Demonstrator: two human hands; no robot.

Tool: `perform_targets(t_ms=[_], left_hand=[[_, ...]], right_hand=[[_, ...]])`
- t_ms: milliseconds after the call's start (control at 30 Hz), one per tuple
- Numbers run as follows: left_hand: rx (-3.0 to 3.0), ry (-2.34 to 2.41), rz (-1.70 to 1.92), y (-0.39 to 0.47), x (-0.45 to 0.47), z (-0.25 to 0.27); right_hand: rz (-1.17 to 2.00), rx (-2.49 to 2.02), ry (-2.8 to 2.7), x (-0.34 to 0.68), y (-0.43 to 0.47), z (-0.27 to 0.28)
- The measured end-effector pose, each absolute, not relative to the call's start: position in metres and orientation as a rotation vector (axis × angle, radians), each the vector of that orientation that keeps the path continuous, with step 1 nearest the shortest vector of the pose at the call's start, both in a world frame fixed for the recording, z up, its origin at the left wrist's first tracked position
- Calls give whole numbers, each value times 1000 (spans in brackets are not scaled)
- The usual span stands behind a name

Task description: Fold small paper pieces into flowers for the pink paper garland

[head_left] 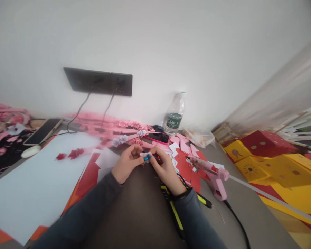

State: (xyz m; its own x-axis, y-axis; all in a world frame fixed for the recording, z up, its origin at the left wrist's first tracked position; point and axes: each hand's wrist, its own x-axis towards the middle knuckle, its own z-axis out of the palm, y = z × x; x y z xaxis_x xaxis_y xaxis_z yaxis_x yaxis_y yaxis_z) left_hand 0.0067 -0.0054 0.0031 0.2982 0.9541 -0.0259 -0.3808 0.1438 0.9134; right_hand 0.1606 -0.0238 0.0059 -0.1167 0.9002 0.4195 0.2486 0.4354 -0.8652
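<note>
Over grey tabletop (140, 204), white paper (142, 155) sits pinched between both hands (127, 164) (167, 170).

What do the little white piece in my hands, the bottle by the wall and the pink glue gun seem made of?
White piece: probably matte paper; it looks thin and unshiny, though blur leaves that open.
Bottle: likely clear, glossy plastic, being see-through with highlights.
Glue gun: probably hard, smooth plastic with a patterned barrel, judging by its moulded shape.
</note>
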Motion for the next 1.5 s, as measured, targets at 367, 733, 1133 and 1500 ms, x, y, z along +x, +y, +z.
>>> perform_targets(t_ms=[367,733,1133,1500], left_hand=[[1062,872,1050,-4,2,1],[1370,987,1144,-6,0,6],[1426,896,1086,-7,1,4],[1074,797,1034,-5,5,1]], right_hand=[[747,-988,-1532,163,-20,3],[669,-1012,-1619,164,-19,5],[755,-1003,-1657,162,-21,7],[733,-1023,-1643,163,-20,5]])
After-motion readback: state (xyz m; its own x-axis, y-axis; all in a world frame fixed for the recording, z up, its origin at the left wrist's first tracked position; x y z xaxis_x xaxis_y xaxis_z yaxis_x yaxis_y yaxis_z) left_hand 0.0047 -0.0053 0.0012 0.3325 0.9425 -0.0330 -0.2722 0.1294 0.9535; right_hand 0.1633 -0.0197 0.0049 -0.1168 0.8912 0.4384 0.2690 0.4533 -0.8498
